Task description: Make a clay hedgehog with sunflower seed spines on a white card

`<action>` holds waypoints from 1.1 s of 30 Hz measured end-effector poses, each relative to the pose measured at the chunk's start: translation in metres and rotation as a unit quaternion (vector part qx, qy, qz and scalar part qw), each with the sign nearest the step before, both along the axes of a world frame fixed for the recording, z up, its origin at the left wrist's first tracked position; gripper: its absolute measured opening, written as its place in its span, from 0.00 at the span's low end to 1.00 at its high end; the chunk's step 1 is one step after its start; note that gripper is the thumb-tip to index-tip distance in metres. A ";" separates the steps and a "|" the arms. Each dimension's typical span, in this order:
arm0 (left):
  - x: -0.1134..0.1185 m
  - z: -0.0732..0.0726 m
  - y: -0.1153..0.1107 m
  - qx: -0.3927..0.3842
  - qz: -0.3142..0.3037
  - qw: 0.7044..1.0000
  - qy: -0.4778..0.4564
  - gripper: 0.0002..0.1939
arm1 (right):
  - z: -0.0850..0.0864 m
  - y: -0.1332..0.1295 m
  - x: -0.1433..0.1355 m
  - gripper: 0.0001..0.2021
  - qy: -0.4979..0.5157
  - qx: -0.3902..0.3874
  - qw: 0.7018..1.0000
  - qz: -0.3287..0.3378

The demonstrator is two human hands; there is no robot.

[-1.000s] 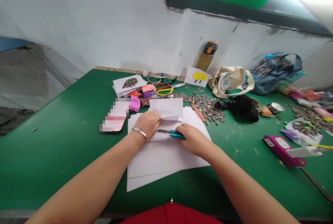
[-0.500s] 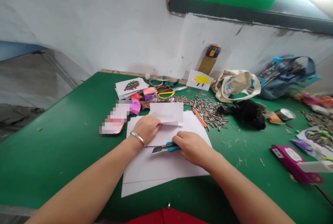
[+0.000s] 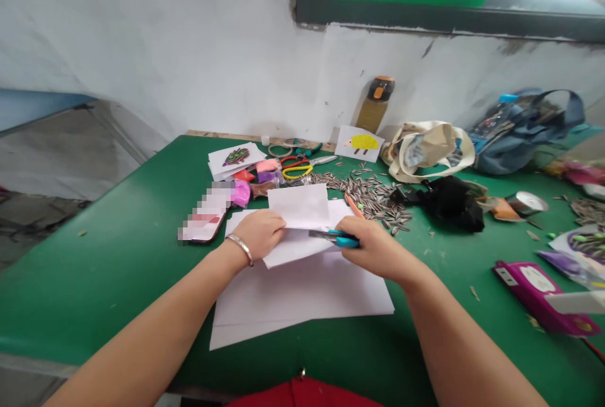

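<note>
A folded white sheet of paper (image 3: 299,206) has its upper flap raised toward the back. My left hand (image 3: 259,234), with a silver bangle at the wrist, grips that sheet at its left side near the fold. In my right hand (image 3: 375,246) is a blue utility knife (image 3: 347,240), its blade pointing left and lying at the fold, between the flap and the lower half. Beneath are larger white paper sheets (image 3: 302,297), flat on the green table (image 3: 118,256). The right fingertips are partly hidden behind the knife handle.
Behind the paper lie sunflower seeds (image 3: 373,196), yellow-handled scissors (image 3: 297,171) and coloured clay packets (image 3: 268,174). A blurred-out phone (image 3: 208,215) is at left. To the right are a black cloth bundle (image 3: 454,204), a tin can (image 3: 527,203) and a magenta device (image 3: 543,297). A bottle (image 3: 375,104) stands by the wall.
My right hand has moved up and to the right, bringing the knife blade from over the lower sheets to the fold. The folded sheet's near edge now sits raised and tilted.
</note>
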State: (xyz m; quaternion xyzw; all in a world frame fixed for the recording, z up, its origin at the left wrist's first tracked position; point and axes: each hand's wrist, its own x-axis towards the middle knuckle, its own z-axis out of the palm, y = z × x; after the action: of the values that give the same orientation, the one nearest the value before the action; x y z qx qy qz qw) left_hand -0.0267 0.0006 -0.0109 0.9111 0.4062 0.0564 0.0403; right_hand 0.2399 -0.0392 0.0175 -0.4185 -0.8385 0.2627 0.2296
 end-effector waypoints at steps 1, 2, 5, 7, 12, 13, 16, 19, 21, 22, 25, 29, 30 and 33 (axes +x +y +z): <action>-0.001 0.000 0.001 -0.002 -0.006 1.000 0.006 0.13 | 0.003 0.000 0.005 0.08 0.023 -0.007 1.000 0.000; -0.002 0.000 0.000 -0.008 -0.011 1.000 0.009 0.13 | 0.006 0.000 0.010 0.07 0.046 -0.022 0.999 -0.003; -0.006 0.005 -0.005 -0.033 0.003 0.999 -0.008 0.11 | 0.013 -0.002 0.030 0.04 0.112 -0.074 0.990 -0.044; -0.009 0.013 -0.012 -0.049 0.060 0.995 -0.057 0.13 | 0.016 -0.003 0.041 0.01 0.154 -0.071 0.980 -0.104; -0.010 0.037 -0.027 -0.258 0.287 0.828 -0.406 0.29 | 0.013 -0.003 0.036 0.03 0.156 0.008 0.973 -0.172; -0.008 0.040 -0.028 -0.330 0.306 0.754 -0.479 0.32 | 0.012 -0.003 0.031 0.04 0.140 0.025 0.977 -0.158; 0.002 0.043 -0.026 -0.485 0.316 0.622 -0.527 0.38 | 0.008 -0.002 0.011 0.07 0.091 0.063 0.990 -0.087; 0.013 0.041 -0.020 -0.527 0.316 0.612 -0.498 0.27 | 0.003 -0.002 -0.002 0.09 0.037 0.080 0.995 -0.036; 0.017 0.039 -0.017 -0.531 0.311 0.619 -0.488 0.20 | -0.001 -0.002 -0.006 0.10 0.006 0.091 0.996 -0.024; 0.018 0.038 -0.015 -0.533 0.306 0.622 -0.486 0.17 | -0.003 -0.001 -0.007 0.09 -0.006 0.097 0.995 -0.021; 0.016 0.033 -0.013 -0.513 0.308 0.624 -0.503 0.13 | -0.008 0.001 -0.008 0.09 -0.028 0.112 0.993 -0.026; 0.007 0.023 -0.014 -0.443 0.334 0.594 -0.582 0.11 | -0.013 0.004 -0.007 0.09 -0.011 0.106 0.990 -0.091; 0.006 0.021 -0.015 -0.430 0.338 0.594 -0.591 0.12 | -0.014 0.004 -0.007 0.09 -0.008 0.097 0.989 -0.115; 0.002 0.015 -0.015 -0.402 0.338 0.653 -0.545 0.11 | -0.021 0.007 -0.008 0.09 -0.019 0.074 0.985 -0.154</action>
State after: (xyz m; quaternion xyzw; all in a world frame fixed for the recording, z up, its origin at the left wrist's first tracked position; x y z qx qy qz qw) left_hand -0.0243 -0.0149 0.0037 0.4108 0.5742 0.3842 0.5949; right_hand 0.2315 -0.0325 -0.0031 -0.5290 -0.7856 0.1536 0.2818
